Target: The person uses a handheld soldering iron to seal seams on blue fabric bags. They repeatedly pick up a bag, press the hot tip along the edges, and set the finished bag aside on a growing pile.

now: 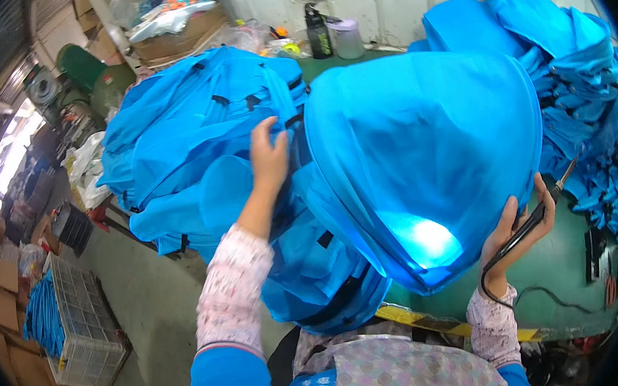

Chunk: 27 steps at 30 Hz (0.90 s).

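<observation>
A rounded blue fabric piece (425,150) with a piped rim and a bright lit patch fills the centre. My right hand (523,227) is at its lower right, closed on a tool with a black handle (534,218), a cord and a slim metal tip pointing up and right. Whether its fingers also touch the fabric, I cannot tell. My left hand (270,163) is raised left of the piece, fingers bent and apart, holding nothing, by a heap of blue fabric items with black fittings (181,123). More blue items lie beneath the centre piece.
A green worktable (561,294) has striped edging. A tall blue fabric pile (578,104) stands right. A black bottle (317,30), a lidded container (348,38) and a cardboard box (176,37) stand behind. Crates (93,329) with blue bundles and cartons (5,278) are at left.
</observation>
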Motion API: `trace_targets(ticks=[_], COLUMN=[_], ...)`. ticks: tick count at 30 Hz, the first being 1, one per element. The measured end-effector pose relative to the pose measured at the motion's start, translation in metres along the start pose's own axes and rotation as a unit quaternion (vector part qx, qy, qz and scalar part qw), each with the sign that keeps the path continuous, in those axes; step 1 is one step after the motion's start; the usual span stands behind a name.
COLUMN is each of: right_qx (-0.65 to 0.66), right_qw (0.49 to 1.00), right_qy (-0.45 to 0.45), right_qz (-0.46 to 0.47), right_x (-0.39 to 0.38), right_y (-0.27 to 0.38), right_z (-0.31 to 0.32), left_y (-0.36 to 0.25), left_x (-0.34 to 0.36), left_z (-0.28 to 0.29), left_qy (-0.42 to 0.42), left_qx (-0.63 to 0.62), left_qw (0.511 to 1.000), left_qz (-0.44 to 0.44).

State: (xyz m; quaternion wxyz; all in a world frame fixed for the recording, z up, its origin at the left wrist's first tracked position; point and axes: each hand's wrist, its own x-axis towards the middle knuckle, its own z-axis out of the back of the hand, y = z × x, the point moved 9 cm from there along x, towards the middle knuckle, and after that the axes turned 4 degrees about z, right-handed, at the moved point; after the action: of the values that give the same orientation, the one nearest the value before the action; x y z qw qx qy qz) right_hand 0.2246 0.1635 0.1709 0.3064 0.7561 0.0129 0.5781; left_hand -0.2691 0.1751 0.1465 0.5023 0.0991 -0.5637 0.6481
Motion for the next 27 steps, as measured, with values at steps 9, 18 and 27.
trace_targets(ticks=[9, 18, 27], right_qx=[-0.004, -0.007, 0.114], right_qw=[0.998, 0.999, 0.991], right_qy=[-0.044, -0.032, 0.034], right_qz=[-0.054, -0.020, 0.054], right_x=[0.010, 0.003, -0.026], right_y=[-0.005, -0.001, 0.029], right_z=[0.006, -0.013, -0.046], left_y=[-0.111, -0.124, -0.146], left_x=[-0.225, -0.224, -0.249], left_z=[-0.032, -0.084, -0.125], left_qy=[0.466, 0.255, 0.359], left_qx=[-0.254, -0.626, -0.431], left_qw=[0.785, 0.605, 0.737], left_qz=[0.318, 0.420, 0.377])
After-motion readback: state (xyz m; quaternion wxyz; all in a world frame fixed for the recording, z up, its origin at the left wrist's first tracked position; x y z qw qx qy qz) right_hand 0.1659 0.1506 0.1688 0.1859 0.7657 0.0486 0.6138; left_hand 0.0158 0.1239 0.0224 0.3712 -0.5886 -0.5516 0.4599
